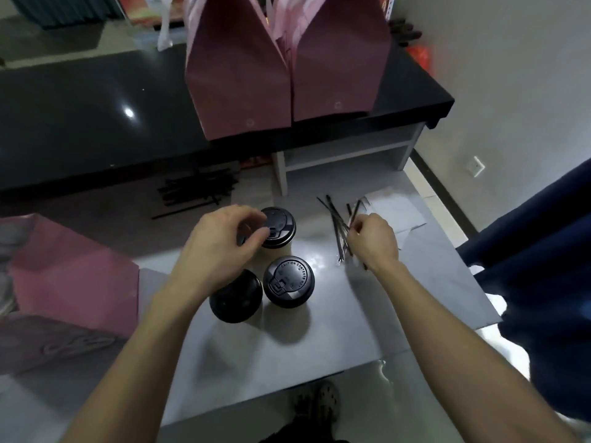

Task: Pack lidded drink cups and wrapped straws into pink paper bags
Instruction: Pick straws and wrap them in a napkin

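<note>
The left hand [224, 247] curls over the far cup [278, 230], fingers round the rim of its black lid — it sits right under the palm, so lifting it falls to this hand. Two more lidded cups [289, 281] stand just nearer on the grey table [319, 340]. The right hand [372, 241] pinches a bundle of wrapped straws [339, 231], their long axes fanning up and away from the fingers. The open pink bags [243, 78] stand well beyond both hands, straight ahead on the black counter.

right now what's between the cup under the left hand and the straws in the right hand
Nothing: in the head view, only bare grey tabletop separates the far cup, under the left hand, from the wrapped straws pinched by the right hand.
</note>
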A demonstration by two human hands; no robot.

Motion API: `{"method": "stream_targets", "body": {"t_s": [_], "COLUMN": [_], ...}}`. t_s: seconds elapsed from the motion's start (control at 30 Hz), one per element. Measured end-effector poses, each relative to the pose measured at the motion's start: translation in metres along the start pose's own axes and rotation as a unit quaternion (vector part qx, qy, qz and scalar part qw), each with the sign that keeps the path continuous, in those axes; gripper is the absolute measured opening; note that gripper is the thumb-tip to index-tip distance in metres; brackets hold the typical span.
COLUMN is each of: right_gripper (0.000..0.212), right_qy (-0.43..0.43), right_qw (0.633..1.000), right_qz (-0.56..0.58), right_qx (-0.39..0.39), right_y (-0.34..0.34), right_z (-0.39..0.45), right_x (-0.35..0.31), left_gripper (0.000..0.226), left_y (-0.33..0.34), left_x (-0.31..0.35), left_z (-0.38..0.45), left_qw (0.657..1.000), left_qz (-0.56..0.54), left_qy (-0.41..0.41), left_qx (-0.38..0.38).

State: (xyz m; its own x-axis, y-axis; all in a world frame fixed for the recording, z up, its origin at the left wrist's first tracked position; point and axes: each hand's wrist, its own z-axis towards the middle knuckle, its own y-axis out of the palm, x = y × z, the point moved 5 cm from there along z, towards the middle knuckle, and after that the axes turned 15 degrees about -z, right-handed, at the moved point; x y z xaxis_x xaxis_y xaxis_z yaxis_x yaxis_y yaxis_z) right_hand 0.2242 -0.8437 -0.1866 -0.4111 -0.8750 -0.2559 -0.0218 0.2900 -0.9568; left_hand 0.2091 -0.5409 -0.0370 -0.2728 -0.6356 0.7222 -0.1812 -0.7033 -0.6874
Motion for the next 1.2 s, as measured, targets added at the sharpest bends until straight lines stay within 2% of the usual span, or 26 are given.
{"method": "stream_targets", "body": {"t_s": [0.07, 0.17, 0.23, 0.3, 0.4, 0.5, 0.6, 0.67, 0.77, 0.9, 0.97, 1.03, 1.1, 1.2], "right_gripper": [0.014, 0.008, 0.006, 0.006, 0.012, 0.012, 0.018, 0.019, 0.013, 0.010, 0.008, 0.009, 0.012, 0.017], "right_qy": [-0.013, -0.065, -0.125, -0.180, -0.177, -0.064, 0.009, 0.016, -0.010, -0.017, -0.022, -0.059, -0.112, -0.168], "right_qw": [0.996, 0.976, 0.960, 0.947, 0.937, 0.975, 0.998, 0.998, 0.996, 0.997, 0.991, 0.969, 0.943, 0.933], "right_qz": [0.082, 0.201, 0.245, 0.263, 0.295, 0.203, 0.066, 0.021, -0.007, 0.046, 0.131, 0.240, 0.310, 0.312], "right_qx": [0.028, 0.049, 0.046, 0.046, 0.050, 0.068, 0.001, -0.054, -0.084, -0.067, -0.034, -0.014, -0.038, -0.060], "right_y": [-0.012, -0.038, -0.053, -0.061, -0.054, -0.033, -0.004, 0.013, 0.024, 0.020, 0.006, -0.014, -0.032, -0.045], "right_z": [-0.014, -0.041, -0.057, -0.068, -0.063, -0.037, -0.009, 0.003, 0.010, 0.009, 0.007, 0.001, -0.007, -0.014], "right_x": [0.000, -0.017, -0.037, -0.055, -0.051, -0.014, 0.019, 0.027, 0.030, 0.042, 0.047, 0.043, 0.032, 0.020], "left_gripper": [0.013, 0.017, 0.022, 0.017, 0.014, 0.014, 0.012, 0.011, 0.011, 0.009, 0.008, 0.007, 0.006, 0.012], "left_y": [0.016, 0.049, 0.069, 0.080, 0.085, 0.088, 0.090, 0.093, 0.099, 0.111, 0.121, 0.132, 0.144, 0.160], "left_x": [0.001, 0.005, 0.009, 0.011, 0.003, -0.007, -0.015, -0.015, -0.012, -0.004, 0.002, 0.009, 0.016, 0.026], "left_z": [0.008, 0.022, 0.028, 0.034, 0.041, 0.045, 0.044, 0.044, 0.043, 0.042, 0.044, 0.047, 0.051, 0.057], "left_qw": [0.993, 0.964, 0.956, 0.953, 0.936, 0.929, 0.922, 0.916, 0.912, 0.914, 0.917, 0.916, 0.912, 0.900], "left_qz": [-0.106, -0.248, -0.274, -0.291, -0.339, -0.353, -0.358, -0.366, -0.366, -0.350, -0.341, -0.345, -0.357, -0.385], "left_qy": [-0.034, -0.098, -0.101, -0.087, -0.078, -0.087, -0.113, -0.127, -0.138, -0.145, -0.152, -0.161, -0.170, -0.178], "left_qx": [0.029, 0.010, -0.010, 0.008, 0.049, 0.069, 0.092, 0.104, 0.125, 0.145, 0.140, 0.126, 0.111, 0.096]}}
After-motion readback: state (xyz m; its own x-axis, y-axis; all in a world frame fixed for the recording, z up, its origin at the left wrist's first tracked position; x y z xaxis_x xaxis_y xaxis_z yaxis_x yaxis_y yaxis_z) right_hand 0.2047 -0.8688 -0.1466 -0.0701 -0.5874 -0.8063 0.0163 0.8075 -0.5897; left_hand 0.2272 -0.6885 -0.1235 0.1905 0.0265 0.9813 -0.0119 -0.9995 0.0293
